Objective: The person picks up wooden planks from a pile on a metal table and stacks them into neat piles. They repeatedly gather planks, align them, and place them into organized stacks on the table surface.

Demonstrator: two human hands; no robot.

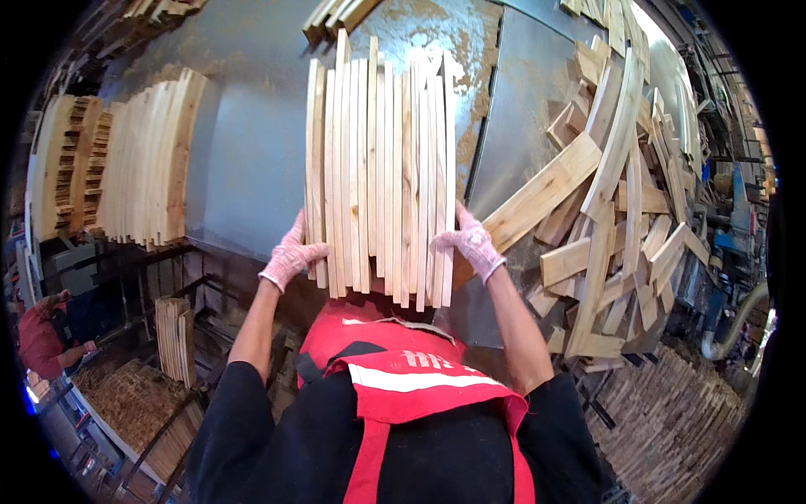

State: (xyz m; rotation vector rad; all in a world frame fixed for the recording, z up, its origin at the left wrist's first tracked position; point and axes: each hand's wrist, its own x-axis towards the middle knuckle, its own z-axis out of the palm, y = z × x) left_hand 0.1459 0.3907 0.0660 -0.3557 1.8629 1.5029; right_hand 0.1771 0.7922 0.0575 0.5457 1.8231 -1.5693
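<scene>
A row of long, pale wooden slats [382, 176] stands on edge, packed side by side, with uneven ends toward me. My left hand [294, 254], in a pinkish knit glove, presses on the row's left side near its close end. Gripping the opposite side is my right hand [472, 244], gloved the same way. Both hands squeeze the slats between them, thumbs over the outer pieces. The close ends overhang the metal table [243, 160] in front of my red apron [395, 344].
A neat row of slats [151, 160] rests at the table's left. To the right lies a jumbled heap of boards [613, 218]; one wide board [541, 189] points toward my right hand. More slats [340, 17] sit at the far edge. Another person [50, 336] is at lower left.
</scene>
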